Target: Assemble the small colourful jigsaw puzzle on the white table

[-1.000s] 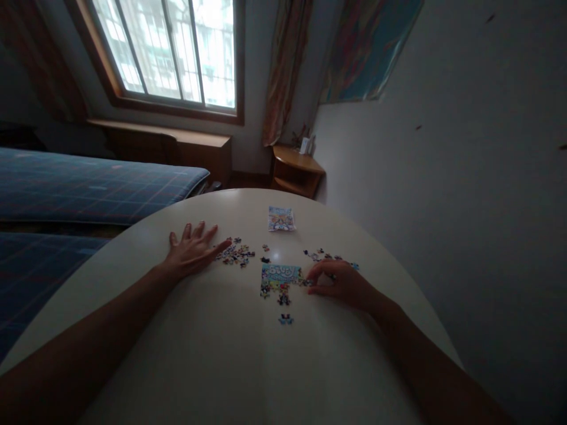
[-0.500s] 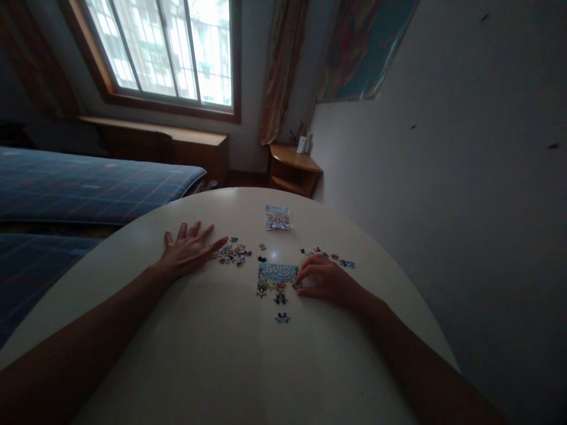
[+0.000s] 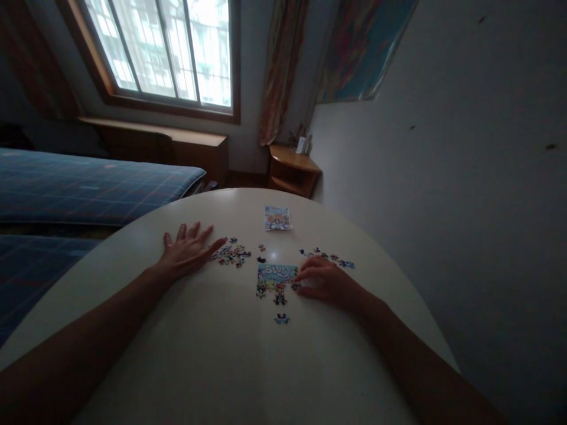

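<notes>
A partly joined jigsaw puzzle (image 3: 277, 274) with a light blue lettered top lies on the white table. At its right edge, my right hand (image 3: 325, 280) has its thumb and fingertips curled round a small puzzle piece (image 3: 296, 287), partly hidden by the fingers. My left hand (image 3: 186, 251) rests flat with fingers spread, its thumb side reaching the heap of loose puzzle pieces (image 3: 233, 254). One detached puzzle piece (image 3: 282, 319) lies below the joined part. Beyond it sits a small picture sheet (image 3: 277, 218) showing cartoon figures.
A scattered row of puzzle pieces (image 3: 334, 257) lies behind my right hand. Two stray pieces (image 3: 261, 260) sit above the joined puzzle. Around the round table (image 3: 212, 354) are a plaid mattress (image 3: 97, 183), a wooden corner shelf (image 3: 295, 159) and the wall at right.
Almost nothing differs. My right hand's fingertips have shifted very slightly at the puzzle's right edge, while my left hand stays in place.
</notes>
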The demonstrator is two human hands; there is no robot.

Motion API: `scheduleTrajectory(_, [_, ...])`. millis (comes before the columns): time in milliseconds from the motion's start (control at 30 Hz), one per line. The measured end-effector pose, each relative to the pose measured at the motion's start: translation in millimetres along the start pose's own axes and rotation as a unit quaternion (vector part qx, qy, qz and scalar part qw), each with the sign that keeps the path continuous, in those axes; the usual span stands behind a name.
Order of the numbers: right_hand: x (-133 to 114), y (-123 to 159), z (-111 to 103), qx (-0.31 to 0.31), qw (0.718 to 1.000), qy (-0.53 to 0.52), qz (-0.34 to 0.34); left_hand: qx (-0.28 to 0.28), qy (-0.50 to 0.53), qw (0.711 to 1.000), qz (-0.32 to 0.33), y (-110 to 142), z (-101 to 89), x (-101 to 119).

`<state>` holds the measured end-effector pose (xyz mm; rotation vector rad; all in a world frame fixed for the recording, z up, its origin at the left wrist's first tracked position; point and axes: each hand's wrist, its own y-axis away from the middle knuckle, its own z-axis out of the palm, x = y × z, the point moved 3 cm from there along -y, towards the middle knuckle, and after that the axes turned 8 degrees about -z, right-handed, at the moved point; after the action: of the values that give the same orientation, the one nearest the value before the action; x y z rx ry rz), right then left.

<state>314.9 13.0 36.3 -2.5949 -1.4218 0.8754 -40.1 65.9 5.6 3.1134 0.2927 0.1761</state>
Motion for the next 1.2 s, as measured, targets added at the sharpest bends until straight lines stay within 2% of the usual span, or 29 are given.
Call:
scheduleTrajectory(167, [-0.8, 0.1, 1.0, -0.01, 1.0, 0.018, -0.024, 0.004, 0.005, 1.0, 0.0, -0.4, 0.3, -0.6])
scheduleTrajectory(433, [0.1, 1.8, -4.0, -0.008, 0.999, 0.041, -0.017, 0.002, -0.01, 1.0, 0.009, 0.2, 1.5, -0.5])
scheduleTrajectory(533, [15.4, 8.0, -14.5, 0.059, 0.993, 0.085, 0.053, 0.006, -0.009, 1.0, 0.008, 1.5, 0.2, 0.4])
scheduleTrajectory(633, [33.8, 16.3, -24.3, 0.123, 0.975, 0.122, 0.14, 0.015, -0.019, 1.0, 0.008, 1.7, -0.3, 1.1])
scheduleTrajectory(733, [43.7, 20.6, -27.8, 0.143, 0.961, 0.15, 0.181, 0.016, -0.027, 0.999, 0.005, 0.7, 0.5, 1.1])
scheduleTrajectory(1200, [38.0, 8.1, -8.1, 0.104, 0.97, 0.158, 0.153, 0.027, -0.009, 1.0, 0.012, 0.8, 1.4, 1.3])
